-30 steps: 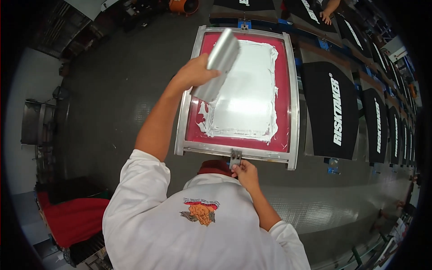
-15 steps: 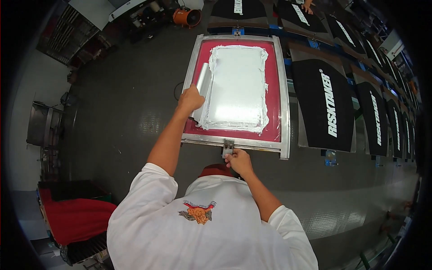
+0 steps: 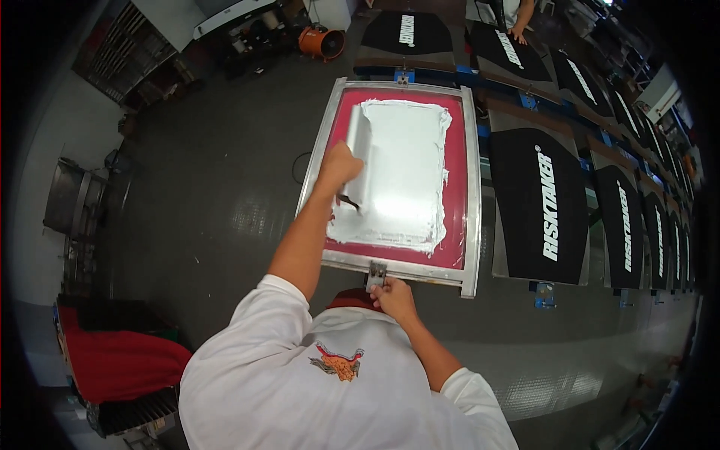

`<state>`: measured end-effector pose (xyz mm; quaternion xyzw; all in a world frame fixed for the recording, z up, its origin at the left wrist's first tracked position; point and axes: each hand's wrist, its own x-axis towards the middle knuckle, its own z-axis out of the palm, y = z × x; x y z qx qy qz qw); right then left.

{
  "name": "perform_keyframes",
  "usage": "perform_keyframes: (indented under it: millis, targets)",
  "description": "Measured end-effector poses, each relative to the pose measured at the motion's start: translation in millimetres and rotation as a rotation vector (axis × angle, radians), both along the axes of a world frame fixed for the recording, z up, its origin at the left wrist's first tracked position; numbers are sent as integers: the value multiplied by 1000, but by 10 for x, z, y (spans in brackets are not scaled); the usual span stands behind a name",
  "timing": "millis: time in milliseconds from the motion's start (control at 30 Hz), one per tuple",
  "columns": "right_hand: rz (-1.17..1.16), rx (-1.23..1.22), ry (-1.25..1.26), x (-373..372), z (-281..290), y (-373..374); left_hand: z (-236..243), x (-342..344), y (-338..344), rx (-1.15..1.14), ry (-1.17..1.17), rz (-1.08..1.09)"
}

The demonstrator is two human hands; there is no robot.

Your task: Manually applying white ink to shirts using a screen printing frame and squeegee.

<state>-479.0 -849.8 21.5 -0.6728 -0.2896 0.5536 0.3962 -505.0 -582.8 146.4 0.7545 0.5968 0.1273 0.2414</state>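
My left hand (image 3: 341, 165) grips a long silver squeegee (image 3: 358, 124), angled along the left part of a screen with a pink-red border (image 3: 452, 251) in a metal frame (image 3: 471, 187). Thick white ink (image 3: 409, 172) covers the screen's middle, with uneven ridges round its edges; a short dark strip shows at the squeegee's lower end. My right hand (image 3: 391, 298) has its fingers closed on a small metal bracket (image 3: 377, 273) at the middle of the frame's near edge.
Rows of black panels (image 3: 536, 202) with white lettering sit on boards to the right, with blue fittings (image 3: 544, 292). Another person's hand (image 3: 519, 34) rests on a far panel. An orange fan (image 3: 322, 43) stands behind, a red cloth (image 3: 124, 356) lies lower left, and metal equipment (image 3: 71, 206) is at left.
My left hand first brought the tilted squeegee down to the screen's left side, then shifted it a little rightward into the ink. My right hand stays at the bracket.
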Motion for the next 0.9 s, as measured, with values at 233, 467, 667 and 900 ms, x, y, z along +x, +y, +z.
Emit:
perform_keyframes:
  millis: [233,467,667,900]
  targets:
    - [28,-85,-57,3,72,15,185,336,1088,-18,141,7]
    - [76,-138,-120,22,70,48,-159,1016,981,-1,238,-62]
    - [-4,-116,-76,-62,-87,-15,18,965,1468,98,153,-510]
    - [35,-115,-93,-70,-129,-47,-758,876,1722,522,142,-850]
